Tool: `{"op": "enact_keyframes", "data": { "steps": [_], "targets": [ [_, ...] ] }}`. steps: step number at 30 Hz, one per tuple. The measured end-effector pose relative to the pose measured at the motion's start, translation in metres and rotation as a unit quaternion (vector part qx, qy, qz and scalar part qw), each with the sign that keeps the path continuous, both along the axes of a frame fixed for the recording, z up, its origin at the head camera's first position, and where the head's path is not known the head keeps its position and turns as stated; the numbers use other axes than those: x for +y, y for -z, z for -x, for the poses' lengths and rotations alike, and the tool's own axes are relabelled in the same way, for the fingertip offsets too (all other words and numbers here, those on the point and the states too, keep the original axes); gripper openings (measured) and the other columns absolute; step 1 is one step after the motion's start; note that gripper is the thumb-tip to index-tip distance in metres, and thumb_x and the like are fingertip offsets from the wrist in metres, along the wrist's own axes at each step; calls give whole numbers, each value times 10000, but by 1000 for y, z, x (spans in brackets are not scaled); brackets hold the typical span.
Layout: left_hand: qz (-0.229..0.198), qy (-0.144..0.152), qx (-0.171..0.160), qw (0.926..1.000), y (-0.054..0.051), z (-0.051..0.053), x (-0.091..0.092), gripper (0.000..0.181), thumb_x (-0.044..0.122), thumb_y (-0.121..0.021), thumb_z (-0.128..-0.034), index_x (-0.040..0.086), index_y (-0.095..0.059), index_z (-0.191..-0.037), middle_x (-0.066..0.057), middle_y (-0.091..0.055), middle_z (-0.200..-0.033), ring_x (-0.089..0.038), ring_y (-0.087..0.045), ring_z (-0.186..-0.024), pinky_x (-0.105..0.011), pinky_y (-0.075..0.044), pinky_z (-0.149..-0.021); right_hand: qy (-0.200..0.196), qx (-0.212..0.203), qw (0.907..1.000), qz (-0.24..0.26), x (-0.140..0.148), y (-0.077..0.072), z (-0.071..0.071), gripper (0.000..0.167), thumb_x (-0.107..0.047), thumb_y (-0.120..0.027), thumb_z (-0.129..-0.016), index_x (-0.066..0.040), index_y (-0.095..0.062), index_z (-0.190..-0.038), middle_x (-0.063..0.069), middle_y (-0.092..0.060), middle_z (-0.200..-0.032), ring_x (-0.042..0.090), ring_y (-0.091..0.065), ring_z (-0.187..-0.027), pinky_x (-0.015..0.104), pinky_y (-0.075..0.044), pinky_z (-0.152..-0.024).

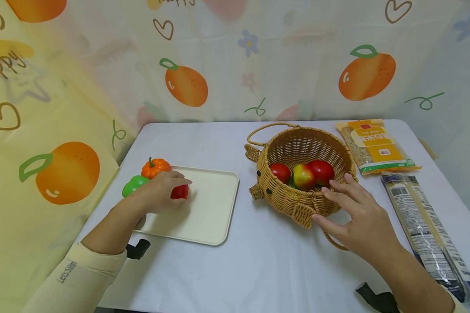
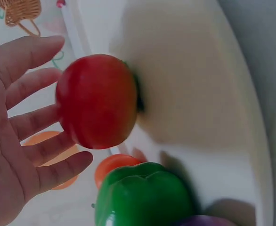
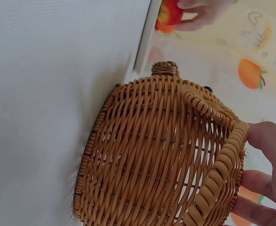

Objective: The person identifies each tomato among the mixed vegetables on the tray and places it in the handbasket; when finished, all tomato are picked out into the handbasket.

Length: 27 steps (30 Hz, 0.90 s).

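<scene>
My left hand point(image 1: 160, 191) reaches over the cream tray point(image 1: 213, 208), its fingers spread loosely around a red apple point(image 2: 98, 101). In the left wrist view the fingertips are beside or behind the apple; firm contact cannot be made out. A green bell pepper point(image 2: 145, 197) and an orange pumpkin-like vegetable point(image 1: 155, 167) are beside that hand, with a purple item point(image 2: 208, 220) partly visible. My right hand point(image 1: 360, 217) rests its extended fingers against the rim of a wicker basket point(image 1: 293, 198), thumb near the handle point(image 3: 218, 174). Red and red-yellow fruits point(image 1: 304, 177) lie inside the basket.
A yellow food packet point(image 1: 377, 145) lies behind and right of the basket. Nearer, a long dark-and-clear package point(image 1: 431, 230) runs along the right side of the white table point(image 1: 258, 269). A patterned curtain point(image 1: 227, 52) hangs behind.
</scene>
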<state>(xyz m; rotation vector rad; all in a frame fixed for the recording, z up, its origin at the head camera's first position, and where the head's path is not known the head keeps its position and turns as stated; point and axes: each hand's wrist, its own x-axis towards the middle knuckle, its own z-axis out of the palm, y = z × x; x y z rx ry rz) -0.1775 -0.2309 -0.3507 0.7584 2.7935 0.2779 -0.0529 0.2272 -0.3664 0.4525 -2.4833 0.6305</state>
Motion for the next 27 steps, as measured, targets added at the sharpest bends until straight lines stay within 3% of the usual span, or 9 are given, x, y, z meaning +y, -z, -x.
{"op": "enact_keyframes", "data": {
  "steps": [13,21,27],
  "targets": [
    [-151,6,226,9996,10,1,-7,349,107,-795,-863,58,-726,-1202,-224,-596,-1325,-467,-537,-1218,-541,-595,-877,55,-61,10000,-26,-1,-1,-1,614,-298,-933,-652,-91,-762,-1203,115,-685,-1301,367,-494,-1403,626,-493,-978],
    [-387,192,386,9983,10,4,-8,342,109,-804,-855,51,-729,-1183,-223,-600,-1297,-448,-564,-1190,-518,-596,-885,70,-57,9999,-52,-1,-1,0,612,-303,-932,-655,-91,-762,-1203,117,-686,-1297,370,-501,-1395,625,-496,-975],
    [-543,69,388,9977,3,5,2,368,149,-788,-887,74,-713,-1239,-210,-576,-1353,-419,-551,-1216,-503,-595,-897,28,12,10000,-60,0,-1,1,584,-355,-911,-695,-82,-765,-1190,120,-691,-1289,382,-511,-1384,638,-508,-938]
  ]
}}
